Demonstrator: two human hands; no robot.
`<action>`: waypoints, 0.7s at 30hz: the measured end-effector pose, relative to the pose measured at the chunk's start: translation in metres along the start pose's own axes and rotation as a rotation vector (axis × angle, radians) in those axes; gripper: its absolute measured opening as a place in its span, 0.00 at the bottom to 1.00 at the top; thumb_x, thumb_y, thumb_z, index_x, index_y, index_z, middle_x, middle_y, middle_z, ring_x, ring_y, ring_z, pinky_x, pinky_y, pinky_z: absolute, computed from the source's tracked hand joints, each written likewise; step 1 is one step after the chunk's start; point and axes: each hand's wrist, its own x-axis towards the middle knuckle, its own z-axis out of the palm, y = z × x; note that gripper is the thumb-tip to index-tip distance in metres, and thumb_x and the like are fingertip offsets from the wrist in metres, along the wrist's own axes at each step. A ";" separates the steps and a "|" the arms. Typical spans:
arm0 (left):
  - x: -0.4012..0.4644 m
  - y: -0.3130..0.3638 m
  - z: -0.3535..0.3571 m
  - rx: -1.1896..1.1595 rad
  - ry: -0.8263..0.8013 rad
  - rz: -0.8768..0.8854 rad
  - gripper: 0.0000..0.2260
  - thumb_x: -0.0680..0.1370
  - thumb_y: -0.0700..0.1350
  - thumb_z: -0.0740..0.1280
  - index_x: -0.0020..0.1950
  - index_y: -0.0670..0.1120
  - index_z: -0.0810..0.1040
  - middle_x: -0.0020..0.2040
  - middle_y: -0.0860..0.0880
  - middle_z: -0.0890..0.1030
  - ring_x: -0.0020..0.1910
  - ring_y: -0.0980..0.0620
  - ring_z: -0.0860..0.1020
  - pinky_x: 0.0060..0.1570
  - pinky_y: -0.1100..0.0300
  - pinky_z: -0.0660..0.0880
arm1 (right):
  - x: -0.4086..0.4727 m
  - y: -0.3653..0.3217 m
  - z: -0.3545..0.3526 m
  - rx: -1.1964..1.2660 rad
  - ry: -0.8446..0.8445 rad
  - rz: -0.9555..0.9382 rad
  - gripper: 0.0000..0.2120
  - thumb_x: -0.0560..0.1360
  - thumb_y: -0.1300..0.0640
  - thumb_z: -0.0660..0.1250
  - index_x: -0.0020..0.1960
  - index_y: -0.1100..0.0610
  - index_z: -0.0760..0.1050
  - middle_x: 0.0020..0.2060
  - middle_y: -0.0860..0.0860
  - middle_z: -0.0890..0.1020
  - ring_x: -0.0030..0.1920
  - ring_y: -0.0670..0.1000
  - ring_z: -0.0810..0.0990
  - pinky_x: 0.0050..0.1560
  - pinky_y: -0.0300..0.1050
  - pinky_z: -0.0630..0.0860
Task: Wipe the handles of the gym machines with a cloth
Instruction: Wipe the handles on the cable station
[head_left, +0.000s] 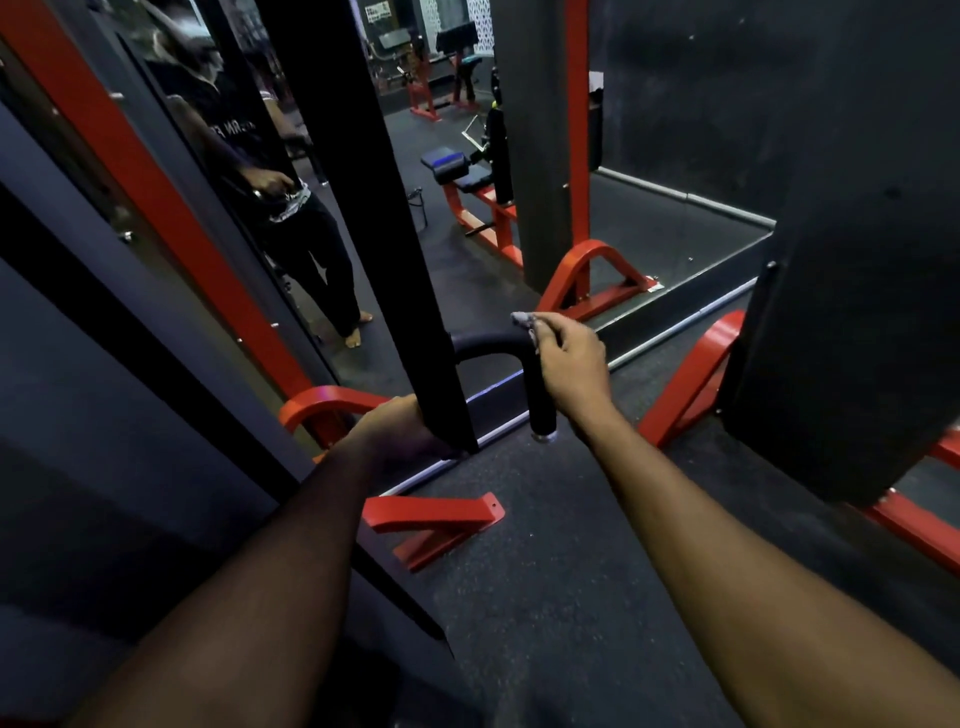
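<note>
Fingers (545, 332) of our right hand (571, 366) pinch the cloth (521, 319) against the handle (535, 384); our left hand (400, 426) grips the black post (363, 208).

A gym: red steel machine frames (691, 374), a padded bench (457, 174), black rubber flooring (561, 582) and a wall mirror (457, 249) beyond the fingers.

We are looking at a black padded handle (524, 366), curving over from the dark upright and hanging down to a metal end cap. A small pale cloth (523, 320), bunched up, is resting against its bend.
</note>
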 end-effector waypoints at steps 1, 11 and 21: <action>-0.001 -0.001 0.000 0.001 0.006 -0.012 0.22 0.57 0.66 0.75 0.49 0.65 0.81 0.41 0.63 0.82 0.44 0.57 0.81 0.50 0.55 0.78 | 0.002 -0.002 0.000 -0.012 -0.032 -0.009 0.12 0.81 0.58 0.63 0.57 0.51 0.84 0.52 0.45 0.86 0.55 0.46 0.82 0.57 0.36 0.73; -0.003 -0.005 0.007 -0.066 -0.004 -0.003 0.19 0.53 0.69 0.75 0.42 0.70 0.80 0.44 0.62 0.85 0.47 0.58 0.83 0.54 0.55 0.79 | -0.038 0.031 -0.010 -0.138 0.094 -0.083 0.17 0.80 0.62 0.63 0.67 0.52 0.79 0.45 0.51 0.78 0.49 0.47 0.75 0.53 0.21 0.63; -0.006 -0.004 0.008 -0.045 0.006 -0.005 0.35 0.53 0.74 0.73 0.56 0.60 0.82 0.48 0.60 0.85 0.49 0.56 0.83 0.54 0.51 0.80 | -0.020 -0.002 -0.005 -0.041 0.080 -0.018 0.12 0.80 0.59 0.65 0.60 0.52 0.83 0.51 0.50 0.86 0.53 0.49 0.83 0.56 0.38 0.74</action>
